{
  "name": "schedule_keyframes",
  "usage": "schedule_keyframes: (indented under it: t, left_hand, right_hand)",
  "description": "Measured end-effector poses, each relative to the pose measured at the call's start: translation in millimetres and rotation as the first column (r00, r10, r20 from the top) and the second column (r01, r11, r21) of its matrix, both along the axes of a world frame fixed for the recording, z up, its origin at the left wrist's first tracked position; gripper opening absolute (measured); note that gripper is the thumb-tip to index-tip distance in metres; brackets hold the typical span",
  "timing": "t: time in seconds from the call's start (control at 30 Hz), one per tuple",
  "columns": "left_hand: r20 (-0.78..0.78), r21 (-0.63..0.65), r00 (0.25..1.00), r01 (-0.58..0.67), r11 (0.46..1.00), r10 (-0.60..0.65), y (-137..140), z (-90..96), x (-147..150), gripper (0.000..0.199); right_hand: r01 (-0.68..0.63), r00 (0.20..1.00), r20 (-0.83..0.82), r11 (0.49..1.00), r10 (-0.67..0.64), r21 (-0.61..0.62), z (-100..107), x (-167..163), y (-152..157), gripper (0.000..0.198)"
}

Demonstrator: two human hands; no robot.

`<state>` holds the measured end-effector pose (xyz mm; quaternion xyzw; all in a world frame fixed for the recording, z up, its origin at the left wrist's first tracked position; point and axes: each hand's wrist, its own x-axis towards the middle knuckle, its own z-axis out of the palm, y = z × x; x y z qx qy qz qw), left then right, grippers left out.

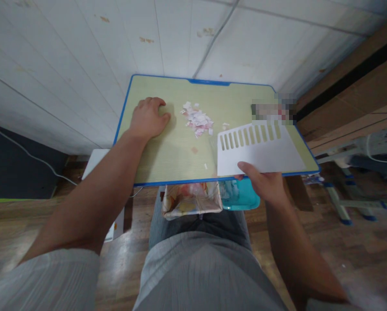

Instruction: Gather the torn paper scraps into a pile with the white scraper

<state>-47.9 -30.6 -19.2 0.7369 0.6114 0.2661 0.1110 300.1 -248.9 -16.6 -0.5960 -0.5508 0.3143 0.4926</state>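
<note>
My right hand (262, 183) grips a white slotted card (264, 156) by its near edge, thumb on top. A row of long cut-out slots runs along the card's far side, and the card lies over the right part of the table (167, 166). Left of the card is a heap of small torn paper scraps (198, 120), white and pinkish. My left hand (150, 117) rests on the tabletop left of the heap, fingers curved and thumb apart, holding nothing. A few loose scraps (225, 126) lie between heap and card.
A patterned open bin (193, 211) and a turquoise tray (250, 198) sit under the table's near edge, above my lap. A blurred-out object (271, 112) lies at the table's right. Behind rises a white panelled wall (167, 39); brown furniture (351, 86) stands on the right.
</note>
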Motion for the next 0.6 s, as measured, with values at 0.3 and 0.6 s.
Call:
schedule_keyframes:
  t: [0.3, 0.6]
  left_hand:
    - [0.028, -0.009, 0.999, 0.017, 1.000, -0.017, -1.2, 2.1, -0.5, 0.045]
    - [-0.017, -0.025, 1.000, 0.004, 1.000, -0.004, -1.5, 3.2, 1.4, 0.057]
  right_hand:
    - [0.081, 0.996, -0.048, 0.995, -0.078, 0.053, 6.6, -7.8, -0.5, 0.043]
    - [0.094, 0.993, 0.068, 0.993, -0.098, 0.071, -0.9, -6.7, -6.8, 0.047]
